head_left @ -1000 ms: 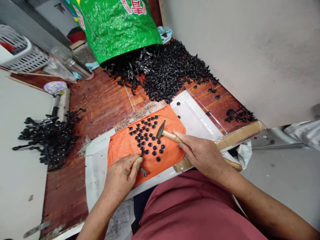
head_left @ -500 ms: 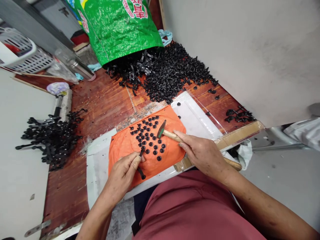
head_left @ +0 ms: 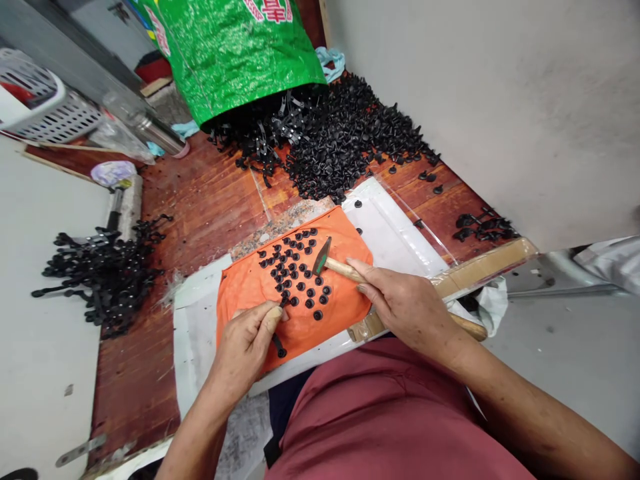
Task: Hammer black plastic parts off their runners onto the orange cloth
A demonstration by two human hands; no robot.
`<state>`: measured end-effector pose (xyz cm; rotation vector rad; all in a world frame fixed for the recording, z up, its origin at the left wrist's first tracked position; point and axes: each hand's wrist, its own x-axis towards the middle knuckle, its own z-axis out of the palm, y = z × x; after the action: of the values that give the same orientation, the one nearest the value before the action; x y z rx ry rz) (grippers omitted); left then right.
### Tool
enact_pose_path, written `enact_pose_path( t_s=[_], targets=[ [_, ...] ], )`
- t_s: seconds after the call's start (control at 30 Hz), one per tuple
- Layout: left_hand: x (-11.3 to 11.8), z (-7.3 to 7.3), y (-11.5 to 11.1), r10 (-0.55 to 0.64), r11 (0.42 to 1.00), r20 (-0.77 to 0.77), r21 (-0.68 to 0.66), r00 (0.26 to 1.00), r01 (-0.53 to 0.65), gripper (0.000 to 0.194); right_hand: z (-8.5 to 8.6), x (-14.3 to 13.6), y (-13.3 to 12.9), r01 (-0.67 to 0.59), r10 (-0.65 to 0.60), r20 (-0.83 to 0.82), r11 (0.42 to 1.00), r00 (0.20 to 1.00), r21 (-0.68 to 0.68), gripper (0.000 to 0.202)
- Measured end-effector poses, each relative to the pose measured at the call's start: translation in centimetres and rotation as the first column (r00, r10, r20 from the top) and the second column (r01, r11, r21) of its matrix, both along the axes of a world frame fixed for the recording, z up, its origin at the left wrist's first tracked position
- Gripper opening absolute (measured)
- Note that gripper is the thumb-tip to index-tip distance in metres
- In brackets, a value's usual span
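The left grip [head_left: 246, 338] pinches 1 black strap [head_left: 279, 343], its end protruding beneath; the right grip [head_left: 404, 303] encloses 1 hammer [head_left: 338, 267], head to its left, over 1 orange cloth [head_left: 240, 293] bearing 30-plus black studs [head_left: 317, 315].

The hammer [head_left: 344, 269] joins a dull metal head [head_left: 321, 258] to a smooth pale wooden handle [head_left: 468, 327]; the orange cloth [head_left: 245, 287] beneath looks matt and softly creased, the black studs [head_left: 317, 315] on it plastic with a slight sheen, the far green bag [head_left: 250, 60] glossy, crinkled plastic, the tabletop [head_left: 205, 187] worn reddish wood, the far-left basket [head_left: 63, 120] smooth white plastic
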<state>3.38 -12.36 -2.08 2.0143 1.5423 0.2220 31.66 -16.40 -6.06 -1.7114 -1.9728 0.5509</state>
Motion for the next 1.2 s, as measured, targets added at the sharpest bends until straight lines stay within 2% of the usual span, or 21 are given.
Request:
enact_pose_path(
  t_s=[0.23,0.33,0.53,0.8,1.03,1.2],
  targets=[
    [0.0,-0.5,0.1,-0.1,0.991,-0.091,0.084,0.991,0.108,0.044,0.2,0.0,0.0,0.01,-0.011,-0.004,1.0,1.0,-0.015,0.043],
    [-0.3,-0.6,0.2,-0.093,0.99,-0.077,0.101,0.993,0.1,0.044,0.2,0.0,0.0,0.01,-0.01,-0.003,1.0,1.0,-0.023,0.044],
    [-0.5,-0.5,0.2,-0.065,0.994,-0.025,0.086,0.998,0.067,0.042,0.1,0.0,0.1,0.006,-0.006,0.014,0.999,1.0,-0.032,0.047],
    [-0.3,-0.5,0.4,-0.13,0.988,-0.072,0.078,0.989,0.136,0.044,0.2,0.1,0.1,0.002,-0.001,0.014,0.999,1.0,-0.032,0.046],
    [0.1,0.2,0.9,-0.174,0.98,-0.141,0.069,0.975,0.185,0.043,0.3,0.0,0.1,0.013,-0.012,0.015,0.999,1.0,-0.035,0.045],
    [0.1,0.5,1.6,-0.211,0.977,-0.06,-0.029,0.976,0.21,0.044,0.2,0.0,0.1,0.019,-0.018,0.015,0.999,1.0,-0.028,0.045]
  ],
)
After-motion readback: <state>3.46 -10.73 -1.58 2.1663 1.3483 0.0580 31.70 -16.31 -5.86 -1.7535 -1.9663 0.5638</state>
